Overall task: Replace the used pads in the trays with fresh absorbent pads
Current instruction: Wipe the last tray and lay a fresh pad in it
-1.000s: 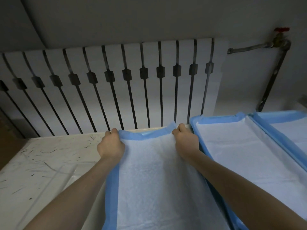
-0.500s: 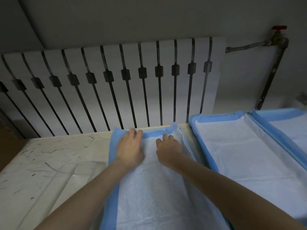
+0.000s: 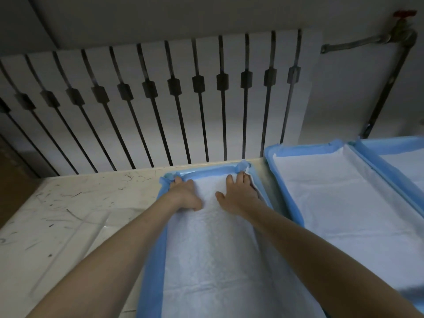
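A white slatted panel (image 3: 160,99) fills the far wall, with a pipe (image 3: 385,88) and its red valve (image 3: 405,13) at far right. Below it lies a pale, scratched table (image 3: 68,214).

Three trays sit side by side on the table. The two on the right, the middle tray (image 3: 270,157) and the far-right tray (image 3: 390,142), already carry white, blue-edged pads. The nearest tray (image 3: 207,168) runs from the bottom edge towards the panel and is almost wholly covered by the fresh pad (image 3: 218,260) (only the raised ridge at its far end gives it away).

A second ago both hands pinched that pad's far edge and held it up off the tray. Half a second ago they lay flat near the middle of it. Now they have moved apart towards the far corners, and the blue border stands turned up against the tray walls.

The left hand (image 3: 183,195) pushes its fingers (image 3: 176,180) into the far-left corner. The right hand (image 3: 238,196) lies flat with its fingers (image 3: 241,179) spread, reaching the far-right corner. Neither hand grips anything; both press the pad down with loose, extended fingers.

Judging by this, the far end of the pad is seated. The near end is out of view, so I cannot tell whether it is tucked in.
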{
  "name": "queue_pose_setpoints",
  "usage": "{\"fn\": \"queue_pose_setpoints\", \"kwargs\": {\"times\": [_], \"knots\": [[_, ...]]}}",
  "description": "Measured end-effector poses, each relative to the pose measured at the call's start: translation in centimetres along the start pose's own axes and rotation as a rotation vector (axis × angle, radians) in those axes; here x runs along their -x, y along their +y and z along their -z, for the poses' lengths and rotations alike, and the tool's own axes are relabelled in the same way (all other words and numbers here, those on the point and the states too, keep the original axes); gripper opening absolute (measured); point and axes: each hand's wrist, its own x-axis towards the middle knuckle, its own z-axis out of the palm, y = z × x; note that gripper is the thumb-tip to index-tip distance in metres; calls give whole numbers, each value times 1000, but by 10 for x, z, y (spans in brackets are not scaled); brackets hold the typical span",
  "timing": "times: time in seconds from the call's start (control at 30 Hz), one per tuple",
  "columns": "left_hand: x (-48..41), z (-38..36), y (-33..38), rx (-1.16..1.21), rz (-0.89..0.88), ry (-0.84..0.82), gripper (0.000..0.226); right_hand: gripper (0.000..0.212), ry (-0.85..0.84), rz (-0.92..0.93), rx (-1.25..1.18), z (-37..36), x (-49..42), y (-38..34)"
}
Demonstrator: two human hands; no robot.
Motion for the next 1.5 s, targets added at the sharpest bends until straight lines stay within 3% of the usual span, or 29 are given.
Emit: {"fn": "queue_pose_setpoints", "kwargs": {"times": [0.1,0.17,0.23,0.37,0.53,0.6,0.7,0.8,0.87,0.93,1.0,1.17,1.3,1.5], "knots": [[27,-8,0,-262,-168,2,43,71,-26,25,-43,-1,7,6],[49,-20,-3,-409,-151,-20,44,67,-27,45,-34,3,16,8],[63,-27,-9,-511,-94,-56,61,61,-35,51,-23,5,27,5],[70,-25,-14,-529,14,-180,121,58,-131,-1,-34,1,73,-4],[83,-23,-3,-546,67,-211,140,70,-295,-3,-29,-5,137,7],[92,-27,1,-575,58,-167,127,74,-342,0,-6,-7,145,11],[116,-40,8,-722,-79,-64,66,78,-365,9,45,-4,142,8],[140,-58,8,-677,-129,-6,56,82,-383,19,82,-3,138,6],[154,-66,-1,-668,-122,-79,76,82,-383,32,87,-2,140,8],[162,-69,-13,-620,-96,-183,113,80,-383,68,95,2,145,11],[166,-66,-22,-558,-87,-266,128,80,-416,128,131,10,155,17],[165,-67,-18,-551,-46,-341,146,97,-476,183,326,22,171,26],[165,-71,-20,-578,-43,-350,151,68,-384,318,32,3,181,-10],[162,-70,-20,-570,-21,-351,151,61,-352,408,79,-16,197,-9]]}}
